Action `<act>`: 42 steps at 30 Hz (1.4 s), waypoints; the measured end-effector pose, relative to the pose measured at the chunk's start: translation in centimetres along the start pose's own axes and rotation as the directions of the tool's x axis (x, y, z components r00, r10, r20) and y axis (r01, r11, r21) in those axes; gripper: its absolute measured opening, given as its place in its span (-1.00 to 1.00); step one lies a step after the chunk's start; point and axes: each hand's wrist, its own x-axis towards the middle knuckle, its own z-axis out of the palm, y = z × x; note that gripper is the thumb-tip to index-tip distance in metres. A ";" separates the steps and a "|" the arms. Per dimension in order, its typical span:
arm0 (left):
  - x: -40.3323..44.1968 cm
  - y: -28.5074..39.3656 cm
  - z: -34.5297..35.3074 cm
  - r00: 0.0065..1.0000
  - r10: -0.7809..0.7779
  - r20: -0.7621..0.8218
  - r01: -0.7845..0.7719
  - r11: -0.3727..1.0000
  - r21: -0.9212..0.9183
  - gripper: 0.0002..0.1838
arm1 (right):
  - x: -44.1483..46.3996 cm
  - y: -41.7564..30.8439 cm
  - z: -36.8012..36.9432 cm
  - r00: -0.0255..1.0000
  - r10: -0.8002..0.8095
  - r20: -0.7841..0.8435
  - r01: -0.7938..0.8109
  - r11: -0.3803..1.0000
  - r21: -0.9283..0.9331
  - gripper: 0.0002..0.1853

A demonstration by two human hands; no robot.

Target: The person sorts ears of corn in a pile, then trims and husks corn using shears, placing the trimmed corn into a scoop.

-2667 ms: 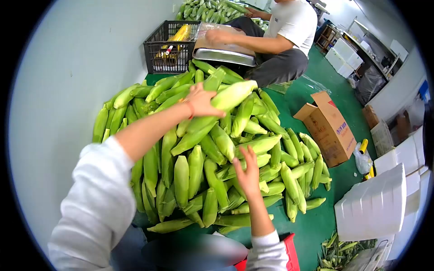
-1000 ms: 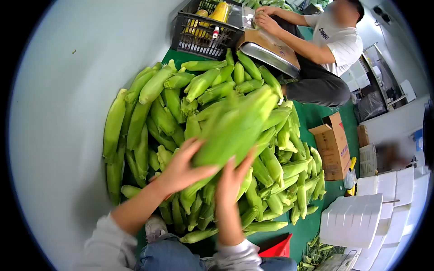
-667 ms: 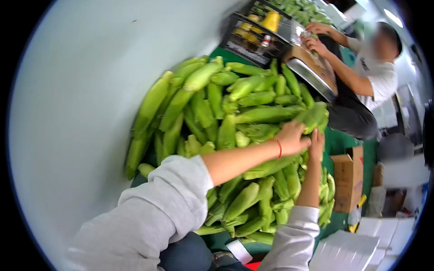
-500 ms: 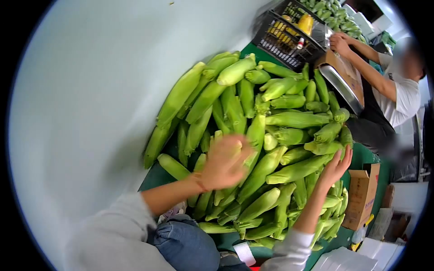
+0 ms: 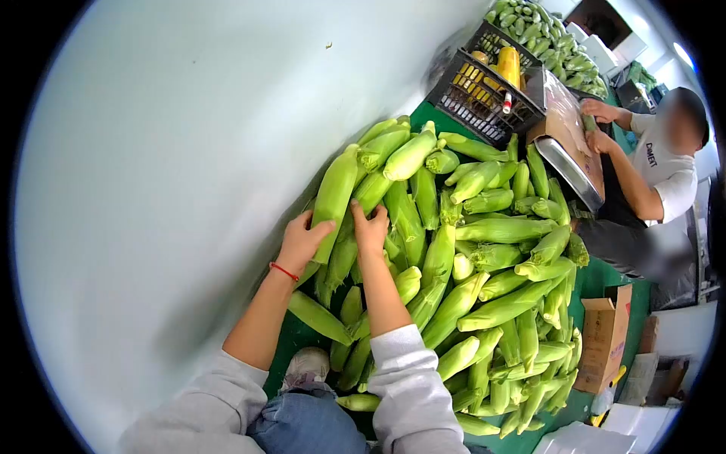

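A heap of corn ears in green husks (image 5: pixel 484 250) covers much of the green surface before me. My left hand (image 5: pixel 304 240) is closed round the lower part of a large ear of corn (image 5: pixel 336 185) at the heap's left edge, by the wall. Just to the right, my right hand (image 5: pixel 370 229) has its thumb and fingers curled on a neighbouring ear of corn (image 5: pixel 372 191), partly hidden under the hand. A lone ear (image 5: pixel 319 316) lies below both wrists.
A pale wall (image 5: pixel 174 189) rises at left. Behind the heap stands a black plastic crate (image 5: pixel 476 98) with yellow items. A co-worker (image 5: pixel 662 170) holds something green by a cardboard box on a metal tray (image 5: pixel 571 170). Another cardboard box (image 5: pixel 605 340) stands at right.
My hands have moved from over the middle and right of the heap to its left edge. They now grip ears of corn there. The co-worker's hands have shifted slightly.
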 end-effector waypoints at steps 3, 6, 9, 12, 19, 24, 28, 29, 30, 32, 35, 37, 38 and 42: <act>1.8 -0.6 -0.2 0.984 0.177 -0.005 -0.177 0.984 -0.010 -0.41 | -0.9 2.2 -0.3 0.989 0.034 0.146 -0.111 0.822 0.559 -0.32; 5.7 -1.0 0.7 0.973 0.198 0.117 -0.212 0.969 0.125 -0.34 | -5.9 2.2 -2.0 0.965 0.141 0.223 -0.261 0.644 0.720 -0.35; 7.8 -1.4 2.4 0.976 0.038 0.215 -0.004 0.988 -0.155 -0.27 | -5.5 2.8 -1.0 0.978 0.139 0.155 -0.205 0.766 0.610 -0.41; 3.2 2.1 1.9 0.953 -0.034 0.302 0.162 0.897 -0.412 -0.43 | -5.3 3.4 -0.7 0.989 -0.011 0.146 -0.086 0.766 0.638 -0.45; -7.2 0.7 1.8 0.905 0.276 0.323 -0.189 0.943 -0.275 -0.26 | -15.9 4.9 -6.1 0.994 -0.001 0.106 -0.084 0.593 0.800 -0.42; -10.4 10.6 8.2 0.698 0.552 0.456 -0.405 0.830 -0.384 -0.26 | -17.5 3.7 -16.3 0.947 -0.116 -0.301 0.272 0.791 0.548 -0.07; -10.0 17.6 21.6 0.534 0.705 0.466 -0.477 0.707 -0.523 -0.26 | -14.3 -0.5 -30.6 0.833 -0.028 -0.552 0.332 0.824 0.459 -0.13; -9.8 19.5 24.7 0.547 0.614 0.569 -0.359 0.787 -0.502 -0.27 | -12.0 2.1 -33.9 0.823 -0.106 -0.559 0.385 0.826 0.411 -0.25; -9.4 20.1 28.5 0.564 0.602 0.565 -0.339 0.793 -0.507 -0.28 | -10.6 0.6 -36.6 0.862 -0.110 -0.496 0.377 0.792 0.481 -0.33; -8.5 20.5 35.8 0.611 0.543 0.576 -0.459 0.836 -0.300 -0.26 | -5.9 3.4 -41.0 0.822 -0.180 -0.541 0.331 0.923 0.195 -0.30; -7.6 22.0 40.1 0.683 0.323 0.655 -0.611 0.744 0.270 -0.12 | -0.1 7.7 -44.5 0.745 -0.303 -0.594 0.119 0.937 -0.329 -0.30; -7.1 22.4 41.2 0.648 0.326 0.689 -0.668 0.678 0.307 -0.11 | 1.9 8.7 -47.3 0.883 -0.067 -0.464 -0.077 0.956 -0.284 -0.33; -7.0 22.3 41.5 0.643 0.319 0.697 -0.684 0.648 0.335 -0.10 | 3.6 11.5 -48.4 0.869 -0.189 -0.457 0.097 0.972 -0.216 -0.38; -10.4 18.2 36.5 0.424 0.697 0.579 -0.869 0.492 0.044 -0.28 | 2.1 9.4 -50.2 0.967 0.093 -0.239 0.041 0.864 0.501 -0.46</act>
